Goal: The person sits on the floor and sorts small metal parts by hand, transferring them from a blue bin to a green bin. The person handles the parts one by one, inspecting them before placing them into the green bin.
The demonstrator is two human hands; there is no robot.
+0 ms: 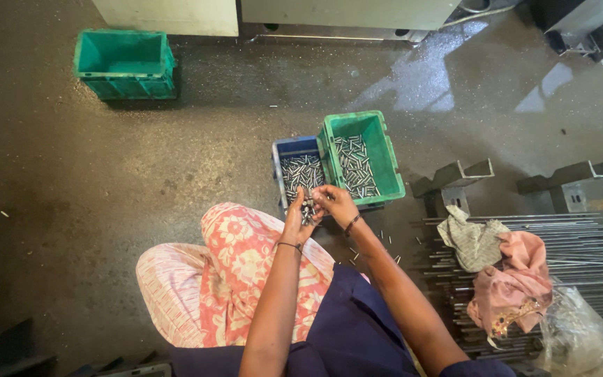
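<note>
My left hand [294,222] and my right hand [336,204] meet just in front of the bins, both closed around a small bunch of short metal pins [308,209]. They hover over the near edge of a blue bin [278,162] that holds many such pins. Beside it on the right, a green bin [393,167] carries more pins. A few loose pins [354,255] lie on the floor near my right forearm. My knee, in a pink floral garment, is under my left arm.
Another green bin [125,63] stands far left by a machine base. Long steel rods [581,237] lie on the right with crumpled cloths [504,265] and a plastic bag [581,335] on them. Two metal brackets [455,183] stand behind the rods. The floor is dark and wet-looking.
</note>
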